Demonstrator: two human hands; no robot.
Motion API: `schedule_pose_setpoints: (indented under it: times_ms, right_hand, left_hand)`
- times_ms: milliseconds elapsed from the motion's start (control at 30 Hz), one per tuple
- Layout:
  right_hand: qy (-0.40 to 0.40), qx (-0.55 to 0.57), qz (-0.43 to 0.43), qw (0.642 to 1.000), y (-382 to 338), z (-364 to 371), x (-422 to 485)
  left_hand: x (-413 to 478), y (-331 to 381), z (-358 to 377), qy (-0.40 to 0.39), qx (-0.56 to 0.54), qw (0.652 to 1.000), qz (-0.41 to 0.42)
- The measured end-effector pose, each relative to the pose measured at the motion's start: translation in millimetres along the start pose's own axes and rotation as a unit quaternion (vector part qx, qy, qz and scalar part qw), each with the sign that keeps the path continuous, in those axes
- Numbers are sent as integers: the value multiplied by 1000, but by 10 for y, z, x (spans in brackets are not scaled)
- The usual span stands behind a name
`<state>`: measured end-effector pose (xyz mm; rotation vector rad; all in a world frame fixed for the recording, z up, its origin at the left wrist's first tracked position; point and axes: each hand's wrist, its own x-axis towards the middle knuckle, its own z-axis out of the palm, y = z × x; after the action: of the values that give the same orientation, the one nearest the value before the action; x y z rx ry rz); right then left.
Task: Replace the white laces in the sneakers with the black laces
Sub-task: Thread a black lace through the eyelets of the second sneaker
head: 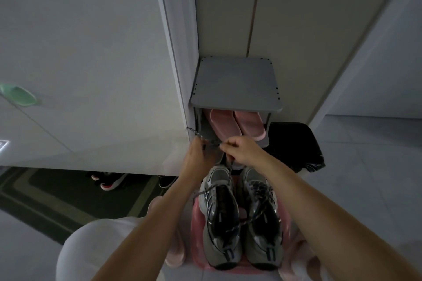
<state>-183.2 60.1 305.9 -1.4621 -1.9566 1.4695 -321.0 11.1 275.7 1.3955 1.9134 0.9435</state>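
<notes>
Fingers (229,145) of left hand (196,155) and right hand (243,150) pinch black lace (212,142), pink slippers (225,125) in grey rack (236,84)

Straight ahead of you a grey shoe rack (236,84) stands in the corner, backed by beige wall panels (296,29). On the shelf under its flat top you see a pair of pink slippers (237,124) lying side by side. Just right of the rack a black bag (294,143) sits on the pale tiled floor (376,178). On your left a broad white panel (91,64) fills much of the view, with a green slipper (19,96) at its far left. Below the panel's lower edge a dark patterned mat (45,194) carries black shoes with red-and-white soles (109,181). Nearest you, low in the middle, is something pink (196,235); you cannot tell what it is.
</notes>
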Motion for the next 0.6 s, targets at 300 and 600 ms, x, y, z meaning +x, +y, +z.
schedule_pose_setpoints:
  times_ms: [300,600]
  right_hand:
    - [8,-126,-24,992,27,-48,-1]
    - [35,-139,-53,988,-50,-15,-42]
  left_hand:
    - [-89,11,-77,193,-63,979,-3]
    - [-88,-172,-44,4,129,990,60]
